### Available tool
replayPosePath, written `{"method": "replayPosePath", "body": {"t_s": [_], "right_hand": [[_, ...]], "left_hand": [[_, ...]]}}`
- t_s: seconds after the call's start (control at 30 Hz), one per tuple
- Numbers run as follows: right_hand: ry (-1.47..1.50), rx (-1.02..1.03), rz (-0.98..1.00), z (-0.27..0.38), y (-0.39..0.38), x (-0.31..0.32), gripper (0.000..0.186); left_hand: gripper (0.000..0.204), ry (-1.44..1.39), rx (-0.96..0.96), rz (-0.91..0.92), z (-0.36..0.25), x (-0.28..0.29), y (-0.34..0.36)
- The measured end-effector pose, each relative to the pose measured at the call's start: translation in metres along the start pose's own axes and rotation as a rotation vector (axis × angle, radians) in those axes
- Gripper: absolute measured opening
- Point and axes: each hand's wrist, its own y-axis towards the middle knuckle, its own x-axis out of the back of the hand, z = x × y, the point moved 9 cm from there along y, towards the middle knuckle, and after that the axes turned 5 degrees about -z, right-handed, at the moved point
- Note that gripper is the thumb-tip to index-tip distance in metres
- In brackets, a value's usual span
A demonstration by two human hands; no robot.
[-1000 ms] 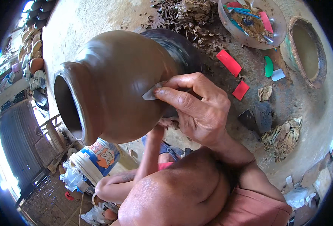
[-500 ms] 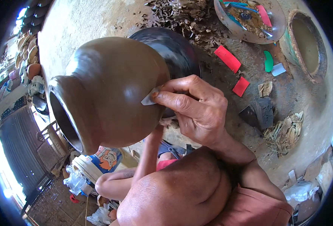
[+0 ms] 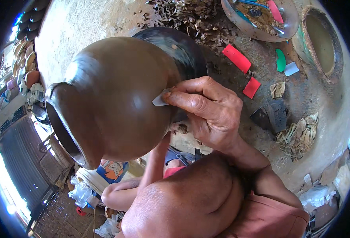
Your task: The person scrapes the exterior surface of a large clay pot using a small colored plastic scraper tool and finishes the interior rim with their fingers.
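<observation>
A right hand (image 3: 206, 107) is observed at the centre of the head view, with its forearm entering from the lower right. Its grip is pressed together: a small pale scraper (image 3: 160, 99) is pinched between thumb and forefinger, and the scraper's exposed tip is laid against the wall of a brown clay pot (image 3: 121, 95).

The pot is located directly to the left of the grip. Its long axis is recorded as slanting, with the mouth toward the lower left and the base end toward the upper right, where a dark disc (image 3: 185, 49) with blurred streaks is partly covered by the pot. The point of contact is placed on the rounded belly, nearer the base end than the neck. The pot is approached from its right side by the right hand, which is the nearer hand identified; the left hand could not be identified.

A bare limb (image 3: 158, 164) is seen below the pot, its upper end obscured; its owner cannot be told.

To the right of the hand, a red rectangular strip (image 3: 237, 58), a smaller red piece (image 3: 251, 87), a green curved piece (image 3: 280, 60) and a pale rectangular piece (image 3: 291, 69) are noted on the soiled floor.
</observation>
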Motion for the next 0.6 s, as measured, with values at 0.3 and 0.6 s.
{"method": "replayPosePath", "body": {"t_s": [0.3, 0.6], "right_hand": [[0.014, 0.004, 0.054, -0.002, -0.005, -0.006, 0.032], [0.026, -0.002, -0.004, -0.008, -0.008, -0.005, 0.035]], "left_hand": [[0.065, -0.081, -0.079, -0.124, 0.016, -0.009, 0.008], [0.065, 0.026, -0.097, -0.036, -0.026, 0.003, 0.018]]}}
